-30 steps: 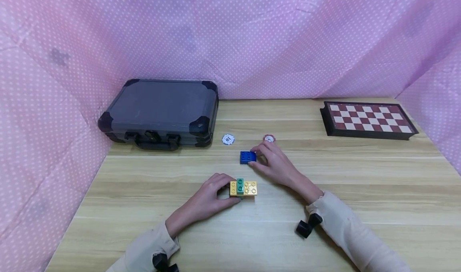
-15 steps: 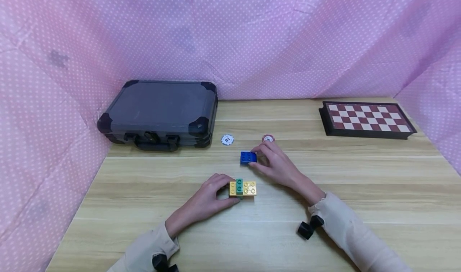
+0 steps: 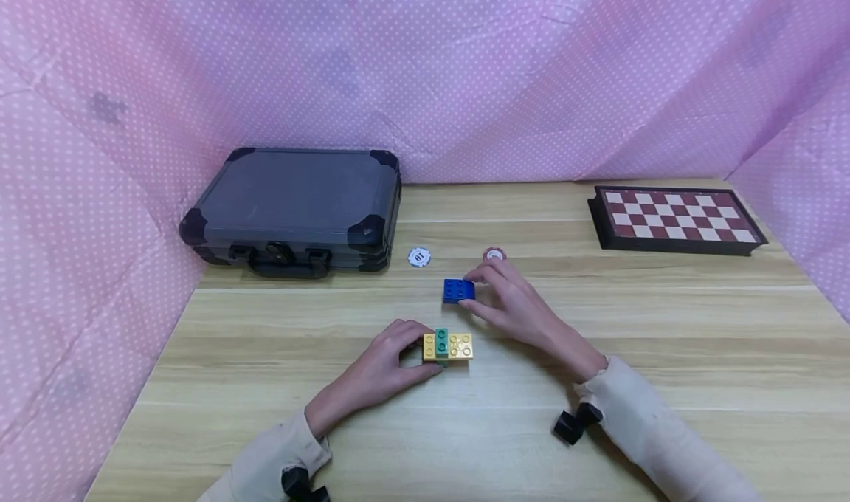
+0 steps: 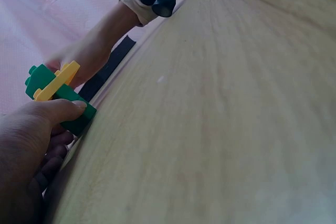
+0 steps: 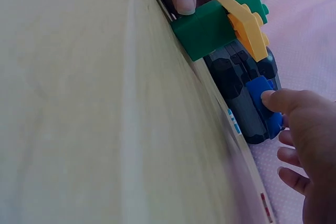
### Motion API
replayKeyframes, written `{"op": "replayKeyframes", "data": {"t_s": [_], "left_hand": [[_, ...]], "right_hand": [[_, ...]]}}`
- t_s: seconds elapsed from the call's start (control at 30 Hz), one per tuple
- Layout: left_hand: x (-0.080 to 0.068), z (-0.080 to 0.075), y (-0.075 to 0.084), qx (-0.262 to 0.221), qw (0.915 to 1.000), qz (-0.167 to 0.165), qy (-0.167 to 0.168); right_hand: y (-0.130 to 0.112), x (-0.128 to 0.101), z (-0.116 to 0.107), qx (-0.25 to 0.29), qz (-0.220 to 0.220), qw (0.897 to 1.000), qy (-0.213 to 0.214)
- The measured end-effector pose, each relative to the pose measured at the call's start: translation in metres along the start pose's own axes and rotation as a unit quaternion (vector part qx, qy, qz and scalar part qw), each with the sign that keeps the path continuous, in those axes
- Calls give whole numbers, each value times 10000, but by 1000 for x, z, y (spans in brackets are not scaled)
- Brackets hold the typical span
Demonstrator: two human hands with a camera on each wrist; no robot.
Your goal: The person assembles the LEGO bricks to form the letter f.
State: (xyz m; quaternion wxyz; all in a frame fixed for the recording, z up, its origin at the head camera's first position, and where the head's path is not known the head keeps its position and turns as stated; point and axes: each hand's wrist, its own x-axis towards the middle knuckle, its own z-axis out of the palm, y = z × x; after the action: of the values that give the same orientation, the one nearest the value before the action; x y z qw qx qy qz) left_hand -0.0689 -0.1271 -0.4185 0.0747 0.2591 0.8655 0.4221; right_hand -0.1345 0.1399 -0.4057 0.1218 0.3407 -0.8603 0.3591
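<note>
Blue brick [image 3: 458, 290] — unmoved (right hand [image 3: 514, 306] too)

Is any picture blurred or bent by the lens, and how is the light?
Head view: sharp, even soft light, faint shadows; the table edges bow, so wide-lens distortion. Left wrist view: the left hand is soft, the tabletop smeared. Right wrist view: the blue brick is clear, the near wood blurred.

Table [image 3: 697, 354]: case [image 3: 292, 207] at the far left; game board [image 3: 676, 219] at the far right; two chips [image 3: 419, 257] [image 3: 494, 255] between them, just before the case. Single brick [image 3: 458, 290] lies just before the chips with the right hand [image 3: 514, 306] on its right side. Stacked bricks [image 3: 448, 346] sit nearer the person, left hand [image 3: 385, 365] on their left
</note>
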Motion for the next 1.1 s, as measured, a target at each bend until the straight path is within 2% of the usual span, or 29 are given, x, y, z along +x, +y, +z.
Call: {"op": "replayKeyframes", "data": {"t_s": [0.27, 0.8, 1.1], "left_hand": [[-1, 0, 0, 80, 9999, 106, 47], [0, -1, 0, 59, 10000, -40, -39], [0, -1, 0, 111, 9999, 24, -33]], "right_hand": [[-11, -4, -7, 107, 63, 9998, -135], [-31, -11, -17, 474, -428, 9979, -56], [-39, -15, -19, 628, -756, 9952, -43]]}}
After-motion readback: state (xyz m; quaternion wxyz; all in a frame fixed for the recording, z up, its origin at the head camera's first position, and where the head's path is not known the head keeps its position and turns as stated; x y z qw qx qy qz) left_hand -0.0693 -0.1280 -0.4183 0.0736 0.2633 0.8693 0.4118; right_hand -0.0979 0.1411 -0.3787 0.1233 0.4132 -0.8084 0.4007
